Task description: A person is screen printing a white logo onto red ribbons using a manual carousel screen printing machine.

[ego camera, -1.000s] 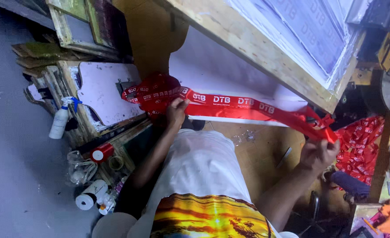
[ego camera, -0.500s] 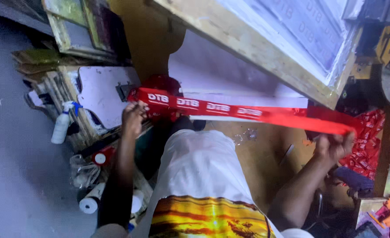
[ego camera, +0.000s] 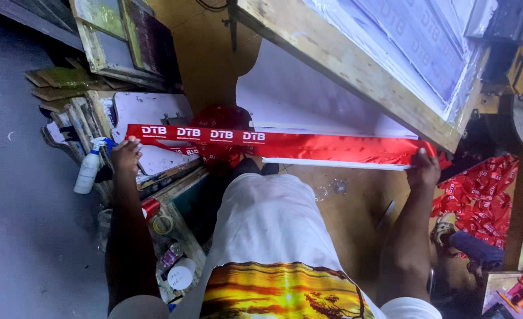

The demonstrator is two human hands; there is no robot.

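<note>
A long red ribbon (ego camera: 309,145) with white printed marks is stretched taut between my hands, above a white board (ego camera: 309,100) on a wooden table (ego camera: 362,207). My left hand (ego camera: 126,155) pinches the ribbon's left end, out past the table's edge. My right hand (ego camera: 424,168) grips the right end near the raised wooden printing frame (ego camera: 356,71). More red ribbon (ego camera: 220,156) lies bunched under the stretched length. My white garment with a sunset print (ego camera: 273,236) fills the lower middle.
A heap of red printed ribbon (ego camera: 480,195) lies at the right. At the left stand stacked wooden frames (ego camera: 126,41), a white spray bottle (ego camera: 89,168), small jars and tape rolls (ego camera: 173,260) and a grey floor (ego camera: 25,236).
My left hand has pulled the ribbon's end further left, away from the bunched pile. The ribbon has gone from slack and slanted to taut and nearly level. My right hand holds its end.
</note>
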